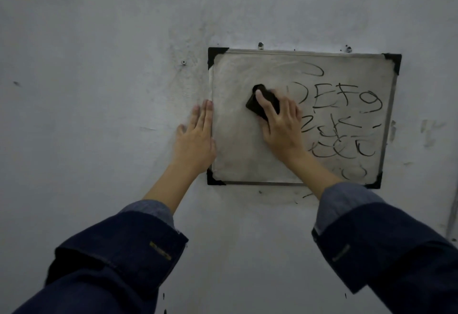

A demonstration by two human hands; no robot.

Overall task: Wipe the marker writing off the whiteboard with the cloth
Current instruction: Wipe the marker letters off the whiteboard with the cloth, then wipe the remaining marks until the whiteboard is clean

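Head view, read from left to right. My left sleeve (119, 251), dark blue with a lighter cuff, rises from the lower left. My left hand (195, 137) lies flat against the grey wall (99, 66), fingers straight and close together, holding nothing; its inner edge touches the left frame of the whiteboard (238, 155). A small screw (183, 62) sits in the wall above this hand, to the left of the board's top corner.

The whiteboard hangs on the wall and has black corner caps (215, 54). Its left half is smeared grey and carries no letters. Near the middle of the board my right hand (282, 125) presses the cloth (262, 102), a dark folded pad, against the surface: fingers curl over its top and the thumb closes along its lower left side, so this grip holds the cloth.

Just right of the cloth, the marker writing (342, 120) fills the right half of the board in black rows, "DEFG" uppermost among the legible ones, looped scrawls below. My right sleeve (376, 239) crosses the lower right. Dark scuff marks (430, 132) stain the wall beyond the board's right edge.
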